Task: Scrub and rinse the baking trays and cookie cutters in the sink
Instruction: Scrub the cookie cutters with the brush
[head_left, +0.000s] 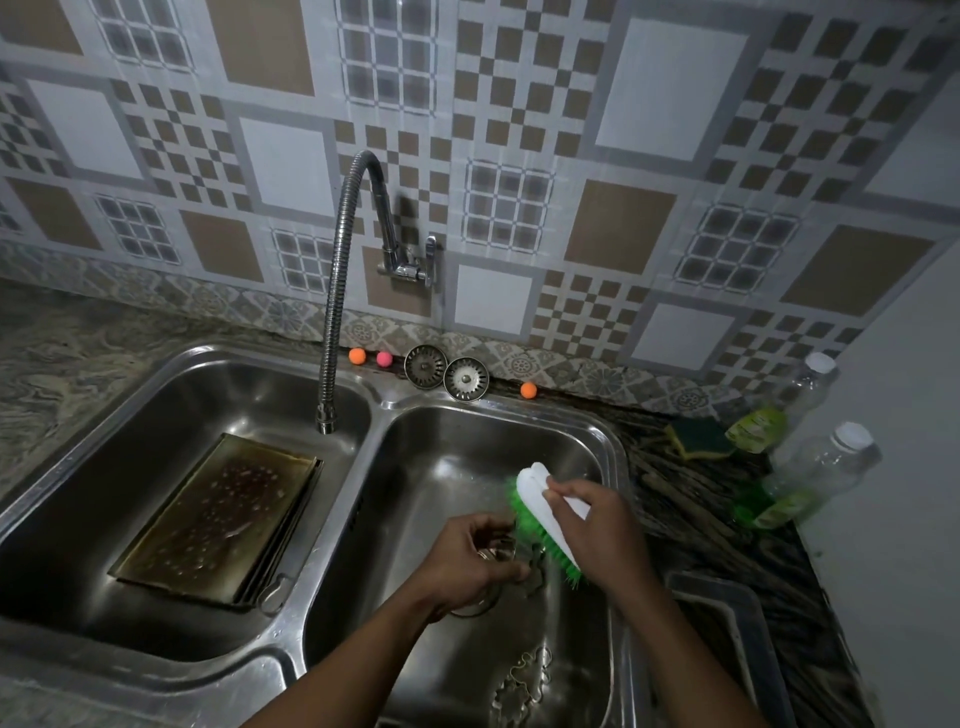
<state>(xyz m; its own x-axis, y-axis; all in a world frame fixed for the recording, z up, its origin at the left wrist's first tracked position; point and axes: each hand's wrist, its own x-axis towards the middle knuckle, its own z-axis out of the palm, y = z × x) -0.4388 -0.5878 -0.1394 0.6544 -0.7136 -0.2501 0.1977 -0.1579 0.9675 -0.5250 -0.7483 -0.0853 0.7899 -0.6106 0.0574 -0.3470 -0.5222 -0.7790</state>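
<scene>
Over the right basin of the steel double sink (597, 441), my left hand (467, 558) grips a small metal cookie cutter (501, 548). My right hand (597, 535) holds a scrub brush (540, 512) with a white back and green bristles, its bristles pressed against the cutter. More metal cookie cutters (522, 680) lie on the bottom of the right basin near the front. A stack of darkened, wet baking trays (218, 519) rests in the left basin.
A flexible tap (332, 322) hangs over the left basin; no water is visible. Two sink strainers (447, 371) and small coloured balls (357, 356) sit on the back ledge. A sponge (698, 439), two bottles of green liquid (810, 478) and a dark tray (727, 623) stand at right.
</scene>
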